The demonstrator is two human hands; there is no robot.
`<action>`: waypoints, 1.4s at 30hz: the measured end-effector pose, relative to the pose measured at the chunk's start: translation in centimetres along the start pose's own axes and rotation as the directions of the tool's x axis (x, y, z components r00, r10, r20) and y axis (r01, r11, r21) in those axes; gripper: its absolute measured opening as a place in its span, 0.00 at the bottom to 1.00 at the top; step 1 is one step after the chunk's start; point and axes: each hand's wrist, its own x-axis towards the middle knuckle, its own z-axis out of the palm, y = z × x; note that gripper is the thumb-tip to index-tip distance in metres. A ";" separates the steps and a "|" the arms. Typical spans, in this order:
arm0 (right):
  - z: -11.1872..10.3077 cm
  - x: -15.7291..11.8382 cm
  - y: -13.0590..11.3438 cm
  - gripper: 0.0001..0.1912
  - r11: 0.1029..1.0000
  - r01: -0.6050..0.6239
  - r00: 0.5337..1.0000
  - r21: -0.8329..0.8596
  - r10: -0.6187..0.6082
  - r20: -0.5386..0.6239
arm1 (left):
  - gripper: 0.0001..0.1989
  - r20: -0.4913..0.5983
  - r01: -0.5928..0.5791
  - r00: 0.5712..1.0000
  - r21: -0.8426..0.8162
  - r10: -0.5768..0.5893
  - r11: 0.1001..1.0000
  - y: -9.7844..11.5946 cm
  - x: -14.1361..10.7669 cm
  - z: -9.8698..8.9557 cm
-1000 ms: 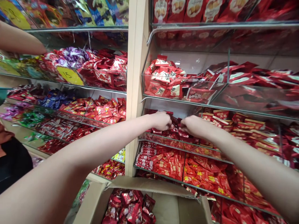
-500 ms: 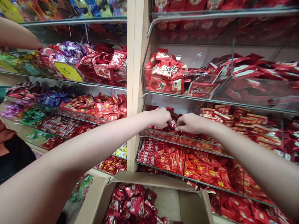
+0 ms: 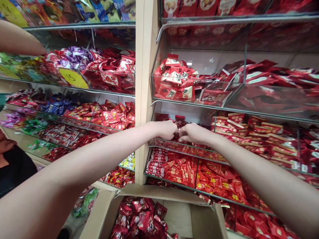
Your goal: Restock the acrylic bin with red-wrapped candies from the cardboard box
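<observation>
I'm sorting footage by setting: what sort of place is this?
Probably a shop selling sweets or snacks: clear-fronted bins hold heaps of wrapped packets, seemingly grouped by kind; a yellow card reading 15 looks like a price; an open cardboard box holds more.

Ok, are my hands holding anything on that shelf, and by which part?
It can't be told: the left hand and right hand are close together among dark red wrapped candies, and any grip is hidden.
</observation>
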 end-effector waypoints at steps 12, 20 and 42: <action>-0.7 -4.8 -0.5 0.09 0.995 0.037 0.923 0.090 0.000 -0.386 | 0.12 -0.076 -0.104 0.991 0.084 0.110 0.991 -0.7 -1.1 0.7; 5.4 -12.3 -6.8 0.08 0.876 0.283 0.927 0.390 -0.146 -0.345 | 0.12 -0.147 -0.064 0.989 -0.245 0.028 0.967 -1.2 -0.6 0.6; 3.0 -5.3 -1.2 0.10 0.980 -0.178 0.858 -0.088 0.110 -0.502 | 0.12 -0.131 0.031 0.991 0.034 -0.026 0.999 -1.4 -2.1 0.4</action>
